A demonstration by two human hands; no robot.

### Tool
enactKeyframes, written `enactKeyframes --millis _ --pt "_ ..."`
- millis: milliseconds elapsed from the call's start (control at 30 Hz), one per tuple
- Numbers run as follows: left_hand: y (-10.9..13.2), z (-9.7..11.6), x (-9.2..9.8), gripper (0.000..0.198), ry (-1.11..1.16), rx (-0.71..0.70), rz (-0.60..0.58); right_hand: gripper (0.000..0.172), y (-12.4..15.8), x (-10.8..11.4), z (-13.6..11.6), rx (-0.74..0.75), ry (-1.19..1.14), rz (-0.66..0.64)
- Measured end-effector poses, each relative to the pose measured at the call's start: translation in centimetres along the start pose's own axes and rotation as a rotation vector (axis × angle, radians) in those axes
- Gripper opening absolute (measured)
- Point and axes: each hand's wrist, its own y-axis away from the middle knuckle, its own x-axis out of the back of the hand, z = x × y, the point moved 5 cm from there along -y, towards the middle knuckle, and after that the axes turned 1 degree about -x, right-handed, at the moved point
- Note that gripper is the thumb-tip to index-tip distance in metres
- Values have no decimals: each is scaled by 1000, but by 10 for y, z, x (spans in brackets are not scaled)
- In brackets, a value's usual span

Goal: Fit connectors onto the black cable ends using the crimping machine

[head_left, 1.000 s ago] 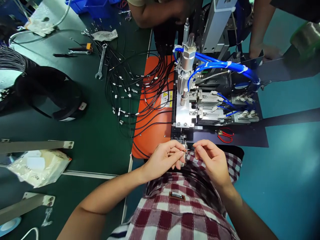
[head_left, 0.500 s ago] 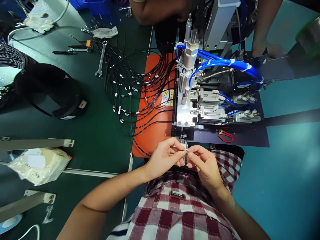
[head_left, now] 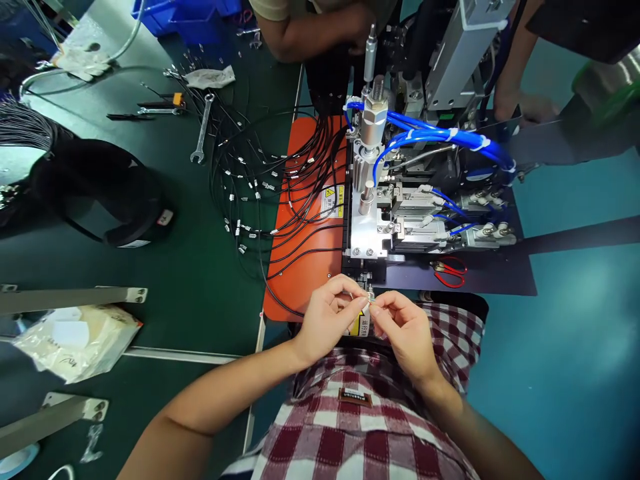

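My left hand (head_left: 327,319) and my right hand (head_left: 403,330) meet fingertip to fingertip just in front of the machine (head_left: 380,213). Both pinch a small metal cable end (head_left: 369,298) between thumb and forefinger; its detail is too small to make out. A black cable (head_left: 280,293) runs from the left hand across the orange panel (head_left: 305,267). A yellow warning label (head_left: 359,325) shows below the fingers.
A tangle of black cables with metal ends (head_left: 250,180) lies on the green mat (head_left: 200,267). A wrench (head_left: 201,128), pliers (head_left: 160,103), red scissors (head_left: 450,273) and a plastic bag (head_left: 75,337) lie about. Other people's arms (head_left: 310,30) and a hand (head_left: 525,107) reach in behind the machine.
My right hand moved left to join my left hand; the fingertips now touch at the cable end. The view shifted slightly.
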Motion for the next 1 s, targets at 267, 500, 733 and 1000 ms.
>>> enactKeyframes --millis 267,500,733,1000 --pt "-6 1 2 20 79 102 -12 20 -1 -12 -1 -15 -14 84" --pt "-11 -5 4 29 235 246 -39 15 -9 -4 -8 59 197 -41" --pt "-9 -2 4 30 233 264 -48 12 -14 16 -25 131 269 39" --pt "-9 3 2 26 134 206 -49 14 -14 15 -16 38 186 -1"
